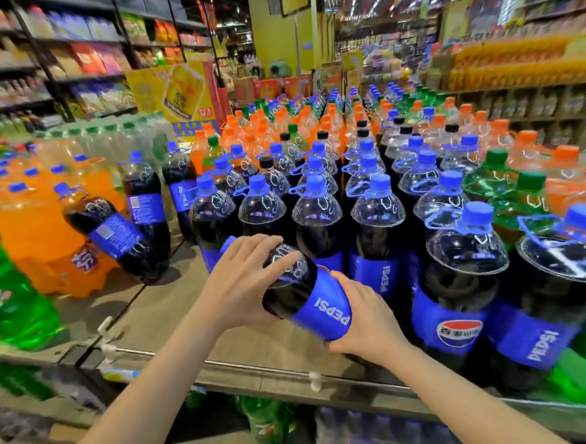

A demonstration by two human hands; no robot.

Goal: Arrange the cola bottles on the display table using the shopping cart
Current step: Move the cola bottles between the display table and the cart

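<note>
A large cola bottle [306, 293] of clear, smooth plastic, dark with liquid and wrapped in a glossy blue label, is held tilted above the front part of the table [173, 308], its neck end pointing away from the person and its base toward them. The left hand [243, 279] is laid over the rounded shoulder of the bottle, its fingers [280, 262] spread and curved round the dome. The right hand [362, 317] is cupped under the lower end at the label, its fingers wrapped round the underside and mostly hidden. Both forearms are stretched forward, bare.

Just behind and to the right, upright cola bottles [459, 270] with blue ribbed caps and looped plastic handles are packed in rows, touching one another. To the left, one cola bottle [114, 232] is seen leaning against two upright ones. Orange soda bottles [27, 217] in shrink-wrap and a green bottle [4, 291] are set at the far left. The table top is a dull, matte surface, edged at the front by a metal rail [259, 364].
</note>
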